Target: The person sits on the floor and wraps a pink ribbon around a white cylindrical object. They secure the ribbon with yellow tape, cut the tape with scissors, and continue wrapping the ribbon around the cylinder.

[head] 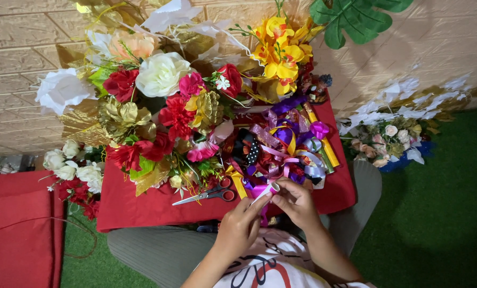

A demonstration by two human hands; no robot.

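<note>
My left hand (239,224) and my right hand (296,204) meet over my lap, both pinching a thin white ribbon strip (265,191) between the fingertips. Just beyond the hands lies a tangled pile of coloured ribbons (281,146), purple, pink, yellow and polka-dotted, on a red cloth (142,205). Red-handled scissors (209,195) lie on the cloth to the left of my left hand, blades pointing left.
A big heap of artificial flowers (163,101) in white, red, gold and yellow covers the far part of the cloth against a brick-pattern wall. A smaller bouquet (390,141) lies on green turf at right. Another red cloth (17,229) lies at left.
</note>
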